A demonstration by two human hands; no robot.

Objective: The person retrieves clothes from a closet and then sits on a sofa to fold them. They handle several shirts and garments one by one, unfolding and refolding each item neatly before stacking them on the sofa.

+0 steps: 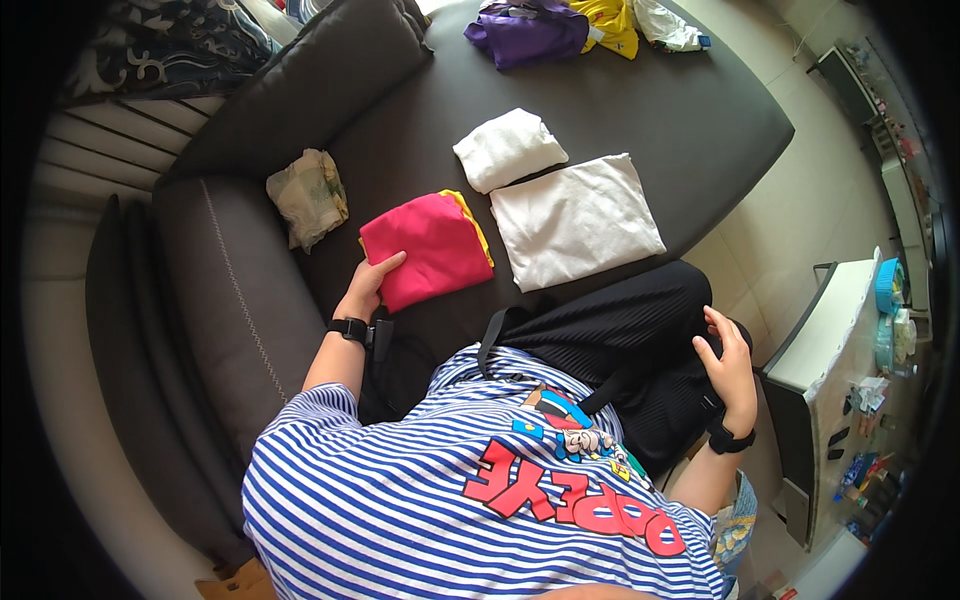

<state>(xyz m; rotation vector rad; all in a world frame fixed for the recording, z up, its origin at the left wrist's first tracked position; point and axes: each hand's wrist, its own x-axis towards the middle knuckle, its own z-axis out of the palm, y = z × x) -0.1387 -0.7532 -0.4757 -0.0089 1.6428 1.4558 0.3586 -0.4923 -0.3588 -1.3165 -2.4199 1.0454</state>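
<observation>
My left hand [369, 283] grips the lower left edge of a folded red cloth [431, 251], thumb on top and fingers underneath. Folded yellow fabric [474, 225] shows from under the red one. Near my knee, my right hand [729, 366] rests on the black trousers [630, 330] with its fingers apart, holding nothing. Right of the red cloth lies a flat folded white cloth [576, 223], and just beyond it a smaller folded white cloth [510, 150]. A folded patterned pale cloth [309, 196] sits on the left, by the sofa's arm.
These cloths lie on a dark grey sofa [675, 112] with a back cushion [300, 90]. At its far end are a crumpled purple garment [529, 34], a yellow one [611, 26] and a white one [666, 26]. A low table [832, 330] holding several items stands on the right.
</observation>
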